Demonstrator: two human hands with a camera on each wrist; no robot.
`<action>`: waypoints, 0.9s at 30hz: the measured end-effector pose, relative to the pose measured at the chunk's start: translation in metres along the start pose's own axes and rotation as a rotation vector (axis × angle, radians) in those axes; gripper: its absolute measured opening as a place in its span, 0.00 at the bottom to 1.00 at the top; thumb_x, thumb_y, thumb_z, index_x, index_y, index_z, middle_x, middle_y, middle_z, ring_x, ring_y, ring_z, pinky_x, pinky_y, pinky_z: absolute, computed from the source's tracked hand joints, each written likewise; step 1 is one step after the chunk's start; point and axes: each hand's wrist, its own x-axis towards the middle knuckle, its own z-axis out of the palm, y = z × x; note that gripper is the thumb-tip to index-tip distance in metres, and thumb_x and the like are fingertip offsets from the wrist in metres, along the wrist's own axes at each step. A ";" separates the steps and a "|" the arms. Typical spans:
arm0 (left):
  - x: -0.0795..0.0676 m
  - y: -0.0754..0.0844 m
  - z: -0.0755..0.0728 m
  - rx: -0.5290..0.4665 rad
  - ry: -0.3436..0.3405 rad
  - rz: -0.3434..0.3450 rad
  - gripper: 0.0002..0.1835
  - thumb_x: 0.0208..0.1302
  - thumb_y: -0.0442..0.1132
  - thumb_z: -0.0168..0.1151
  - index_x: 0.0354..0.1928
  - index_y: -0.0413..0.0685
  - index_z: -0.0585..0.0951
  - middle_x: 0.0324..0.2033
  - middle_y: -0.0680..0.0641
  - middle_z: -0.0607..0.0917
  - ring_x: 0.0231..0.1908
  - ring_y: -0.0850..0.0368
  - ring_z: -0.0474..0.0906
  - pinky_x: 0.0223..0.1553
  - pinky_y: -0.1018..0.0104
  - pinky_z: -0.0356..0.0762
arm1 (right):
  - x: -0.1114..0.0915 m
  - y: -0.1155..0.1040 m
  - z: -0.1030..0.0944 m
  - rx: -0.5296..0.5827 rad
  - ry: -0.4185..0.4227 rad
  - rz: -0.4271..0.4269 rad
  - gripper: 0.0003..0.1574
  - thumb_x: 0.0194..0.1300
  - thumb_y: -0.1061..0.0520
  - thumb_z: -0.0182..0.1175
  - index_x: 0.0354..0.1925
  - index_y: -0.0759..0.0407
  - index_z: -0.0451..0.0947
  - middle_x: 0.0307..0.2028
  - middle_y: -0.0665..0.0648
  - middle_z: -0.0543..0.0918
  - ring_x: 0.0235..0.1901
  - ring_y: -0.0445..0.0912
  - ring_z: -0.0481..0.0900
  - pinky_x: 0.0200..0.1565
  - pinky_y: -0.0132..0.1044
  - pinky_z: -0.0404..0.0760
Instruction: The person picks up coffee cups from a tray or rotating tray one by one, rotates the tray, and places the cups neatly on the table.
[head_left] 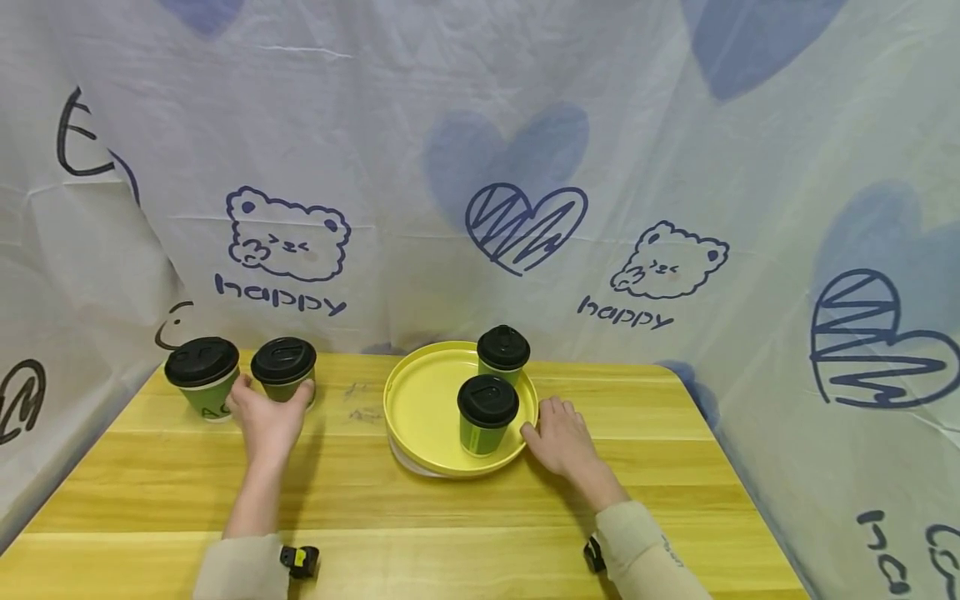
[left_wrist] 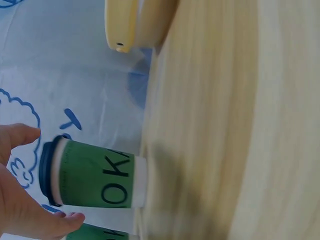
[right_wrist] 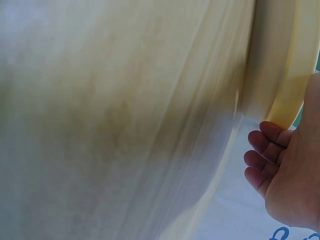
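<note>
While the right hand [head_left: 562, 437] holds the right edge of a round yellow tray [head_left: 423, 408], its thumb at the rim and its fingers bent against the outer wall, the left hand [head_left: 268, 423] reaches in at the two cups on the left. That left hand is spread fairly wide — thumb to one side, fingers to the other — astride the inner cup [left_wrist: 94, 173], which stands upright on the table [head_left: 420, 542], green-bodied under a black lid [head_left: 283, 357]. Whether the digits actually meet the cup is hard to judge from either view. The outer cup [head_left: 204, 379], similarly lidded, stands just beside it, near the fingers. Toward the right side of the tray, two more lidded green cups stand upright: the front cup [head_left: 487, 415] and, close behind it, the rear cup [head_left: 503, 352]. A pale base [head_left: 406, 456] shows under the tray. Behind the table hangs a pale cloth [head_left: 405, 125] with blue hearts, bear faces and the word "happy" — and light sleeves [head_left: 243, 567] cover both forearms.
</note>
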 end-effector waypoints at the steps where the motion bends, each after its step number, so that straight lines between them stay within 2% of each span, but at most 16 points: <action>1: -0.002 0.002 0.000 -0.009 0.020 0.015 0.53 0.66 0.44 0.69 0.79 0.33 0.45 0.76 0.28 0.48 0.76 0.32 0.46 0.78 0.41 0.50 | 0.000 0.000 0.000 0.000 0.000 0.001 0.20 0.72 0.45 0.52 0.44 0.62 0.73 0.41 0.59 0.73 0.43 0.56 0.69 0.45 0.49 0.71; 6: -0.010 0.013 0.002 -0.032 0.098 0.108 0.50 0.65 0.44 0.70 0.79 0.35 0.50 0.76 0.32 0.51 0.76 0.36 0.49 0.78 0.43 0.50 | 0.000 0.000 -0.001 0.000 -0.003 0.003 0.20 0.72 0.45 0.53 0.44 0.62 0.73 0.41 0.59 0.73 0.43 0.56 0.69 0.46 0.49 0.71; 9: -0.015 0.020 0.003 -0.034 0.121 0.178 0.48 0.65 0.42 0.71 0.77 0.34 0.53 0.74 0.32 0.53 0.74 0.37 0.51 0.77 0.43 0.52 | 0.000 0.000 -0.001 0.000 -0.005 0.006 0.20 0.72 0.45 0.52 0.44 0.62 0.73 0.41 0.59 0.73 0.43 0.56 0.69 0.46 0.49 0.71; 13: -0.021 0.030 0.009 -0.048 0.126 0.268 0.44 0.63 0.37 0.72 0.73 0.31 0.58 0.70 0.30 0.58 0.67 0.37 0.58 0.70 0.43 0.60 | 0.000 0.001 0.000 0.002 -0.005 0.011 0.20 0.72 0.45 0.52 0.44 0.62 0.73 0.41 0.59 0.73 0.43 0.56 0.68 0.45 0.49 0.71; 15: -0.024 0.034 0.014 -0.051 0.109 0.301 0.42 0.62 0.34 0.71 0.72 0.31 0.59 0.67 0.30 0.60 0.63 0.37 0.61 0.66 0.44 0.63 | 0.000 0.001 -0.001 0.000 -0.003 0.013 0.20 0.72 0.45 0.52 0.44 0.62 0.73 0.41 0.59 0.73 0.43 0.56 0.69 0.45 0.49 0.71; 20: -0.033 0.040 0.028 -0.012 0.003 0.328 0.40 0.62 0.31 0.68 0.73 0.32 0.60 0.68 0.32 0.61 0.62 0.38 0.64 0.61 0.46 0.68 | 0.000 0.000 -0.002 0.004 -0.004 0.015 0.20 0.72 0.46 0.53 0.44 0.62 0.73 0.41 0.59 0.73 0.43 0.56 0.69 0.45 0.49 0.71; 27: -0.042 0.035 0.049 0.069 -0.139 0.357 0.41 0.61 0.31 0.69 0.74 0.31 0.60 0.67 0.31 0.62 0.61 0.37 0.66 0.56 0.45 0.72 | 0.000 0.001 0.000 0.010 -0.011 0.007 0.21 0.72 0.45 0.52 0.45 0.63 0.73 0.41 0.59 0.73 0.43 0.56 0.68 0.46 0.49 0.71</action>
